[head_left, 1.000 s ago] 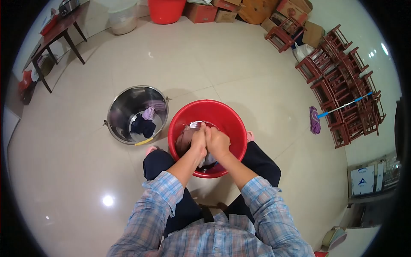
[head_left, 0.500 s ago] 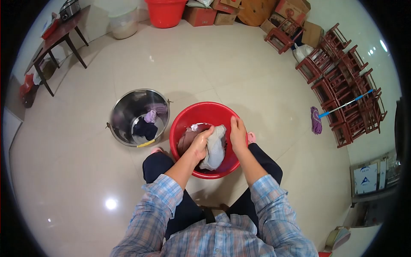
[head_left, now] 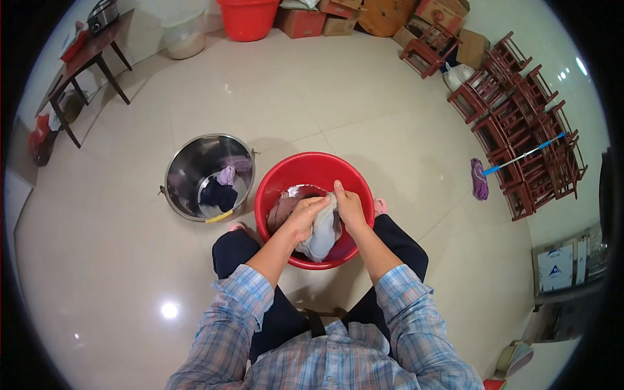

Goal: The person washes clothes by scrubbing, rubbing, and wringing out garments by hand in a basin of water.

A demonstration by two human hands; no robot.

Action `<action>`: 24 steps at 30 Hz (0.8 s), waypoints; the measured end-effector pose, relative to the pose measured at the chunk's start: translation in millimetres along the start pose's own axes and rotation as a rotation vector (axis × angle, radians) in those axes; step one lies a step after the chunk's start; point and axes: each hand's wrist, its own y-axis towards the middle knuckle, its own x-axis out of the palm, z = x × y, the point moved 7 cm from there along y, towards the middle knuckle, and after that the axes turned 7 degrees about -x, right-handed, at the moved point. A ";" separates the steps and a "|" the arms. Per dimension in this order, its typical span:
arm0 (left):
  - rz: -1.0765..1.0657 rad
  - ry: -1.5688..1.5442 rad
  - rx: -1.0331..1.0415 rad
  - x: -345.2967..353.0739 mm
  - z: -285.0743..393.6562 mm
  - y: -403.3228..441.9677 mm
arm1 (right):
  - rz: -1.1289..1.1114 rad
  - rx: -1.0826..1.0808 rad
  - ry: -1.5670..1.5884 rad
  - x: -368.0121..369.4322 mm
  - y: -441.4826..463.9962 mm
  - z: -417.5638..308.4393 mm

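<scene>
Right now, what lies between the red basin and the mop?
The head view shows a pink shoe close beside the basin, then only tiled floor across to the mop.

Bright overhead-type glare spot on floor (head_left: 260,97), nr lower L corner (v. shiny); soft shadows; fisheye distortion, black edges.

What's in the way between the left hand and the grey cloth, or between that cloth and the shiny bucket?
Nothing I can see separates the left hand from the grey cloth: it's holding it. Towards the shiny bucket are the brownish cloth and the side of the red basin.
</scene>
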 end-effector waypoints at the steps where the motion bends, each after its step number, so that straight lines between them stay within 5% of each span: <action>1: 0.038 -0.001 0.003 -1.7 0.5 -0.8 | 0.039 -0.019 -0.079 -2.7 1.6 3.6; 5: 0.213 0.057 0.062 -11.5 3.1 -1.3 | 0.182 -0.220 -0.369 -8.8 -5.9 -12.8; 7: 0.494 0.206 0.077 -23.9 9.0 -9.6 | 0.172 -0.312 -0.425 5.3 -19.6 -33.7; 11: 0.337 -0.207 0.134 -27.0 -5.1 -2.7 | 0.133 -0.611 -0.752 47.7 -49.7 -76.0; 18: 0.582 -0.067 0.149 -28.3 1.5 -12.0 | 0.129 -0.550 -0.915 47.3 -26.7 -60.2; 20: 0.558 -0.126 0.123 -49.2 -14.0 -0.5 | 0.088 -0.613 -0.906 60.0 -38.4 -61.8; 22: 0.272 -0.371 0.198 -37.3 -11.7 1.7 | 0.098 -0.740 -0.910 67.0 -49.9 -74.1; 24: 0.416 -0.244 0.144 -28.0 -6.5 -3.2 | 0.108 -0.730 -0.926 55.9 -30.9 -58.4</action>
